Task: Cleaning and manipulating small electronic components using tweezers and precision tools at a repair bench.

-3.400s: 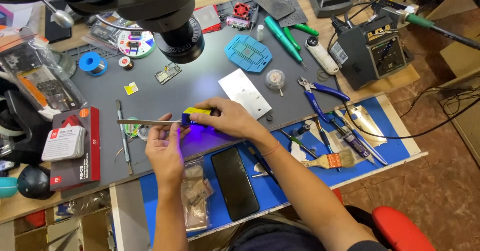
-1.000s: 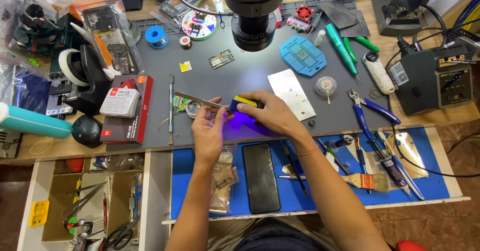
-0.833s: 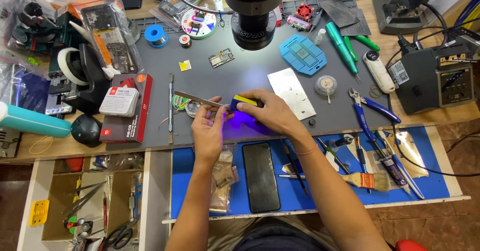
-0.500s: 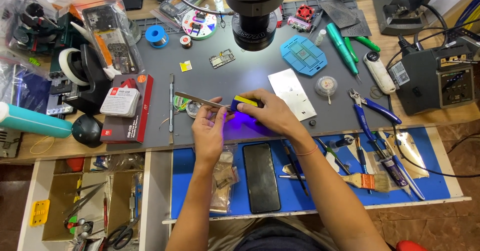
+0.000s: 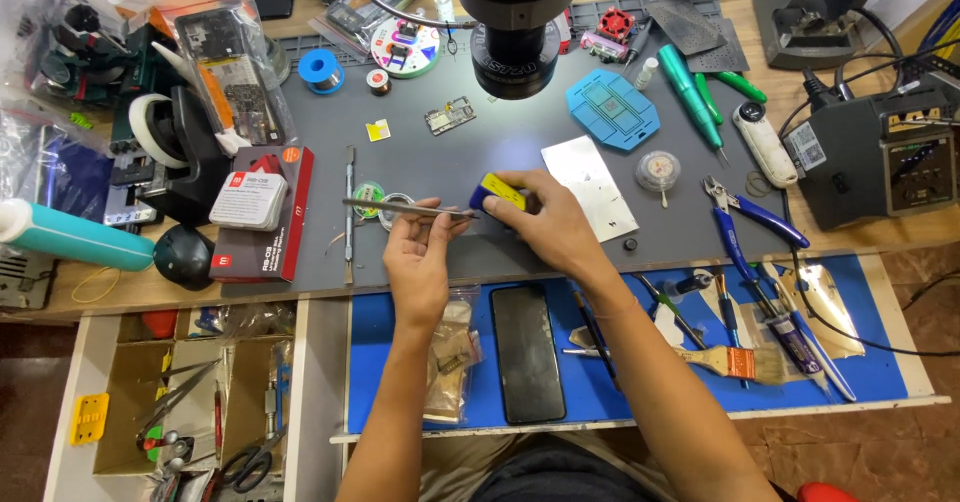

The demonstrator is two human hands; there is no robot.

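Note:
My left hand [image 5: 418, 254] grips a pair of long metal tweezers [image 5: 385, 205] that lie level, with their far end pointing left. My right hand [image 5: 548, 224] holds a small yellow and blue light [image 5: 498, 194] just right of where my left hand pinches the tweezers. Both hands meet over the grey work mat [image 5: 480, 152], below the black microscope head [image 5: 515, 52]. Whatever the tweezers pinch is too small to see.
A dark phone [image 5: 527, 352] and a small clear bag [image 5: 452, 357] lie on the blue mat near me. Blue pliers [image 5: 752, 212], a brush [image 5: 735, 362] and other tools sit right. A soldering station [image 5: 885, 157] stands far right. Boxes [image 5: 262, 212] and an open drawer [image 5: 180, 392] are left.
Since 3.4 s ago the camera view has shifted and the purple glow under the light is gone. Over the last second both hands have stayed in place.

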